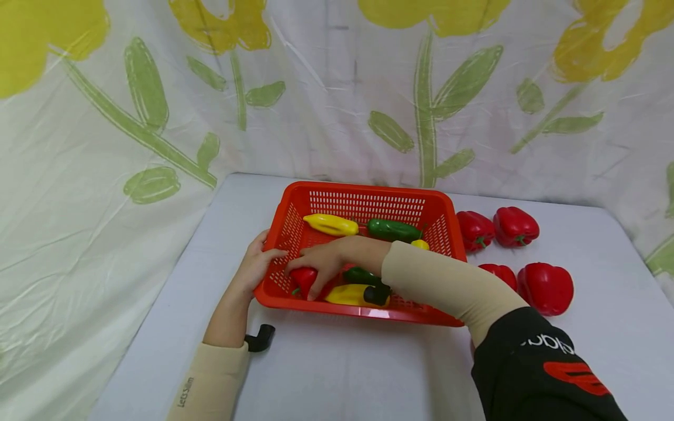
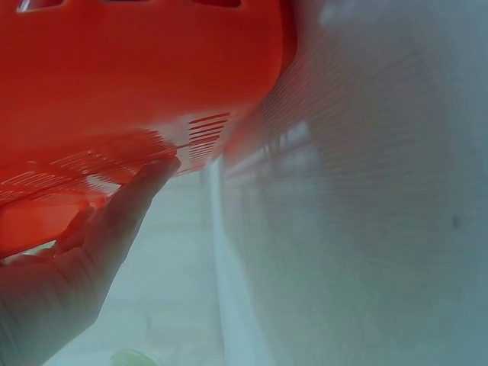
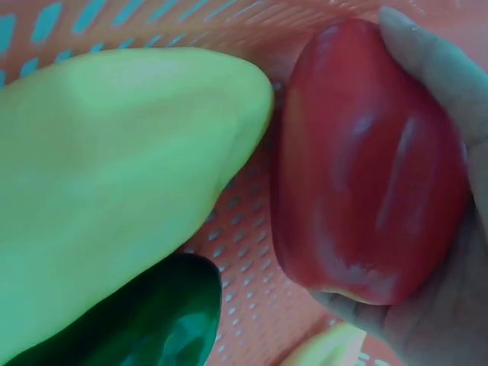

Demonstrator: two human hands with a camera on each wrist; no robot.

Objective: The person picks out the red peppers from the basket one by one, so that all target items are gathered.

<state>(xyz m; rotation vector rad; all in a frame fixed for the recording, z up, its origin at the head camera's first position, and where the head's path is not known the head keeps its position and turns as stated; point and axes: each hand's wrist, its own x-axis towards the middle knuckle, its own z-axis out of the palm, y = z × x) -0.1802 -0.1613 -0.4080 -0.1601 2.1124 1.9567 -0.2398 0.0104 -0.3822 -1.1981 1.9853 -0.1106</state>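
Note:
My right hand [image 1: 325, 261] reaches into the red plastic basket [image 1: 363, 314] and grips a red bell pepper [image 3: 374, 168] at its front left corner. Thumb and fingers wrap round the pepper's sides in the right wrist view. My left hand [image 1: 253, 268] holds the basket's left side, thumb over the rim and fingers against the outer wall. Beside the held pepper lie a long yellow pepper [image 1: 344, 294] and a dark green pepper [image 1: 360, 275]. Another yellow pepper [image 1: 330, 224] and green pepper [image 1: 392, 230] lie along the basket's back, with a small yellow piece [image 1: 420, 244] partly hidden by my right arm.
Several red bell peppers stand on the white table right of the basket, among them a back one [image 1: 516, 227] and a front one [image 1: 546, 289]; my right sleeve [image 1: 453, 280] crosses close to them. A flowered cloth [image 1: 326, 117] hangs behind the table.

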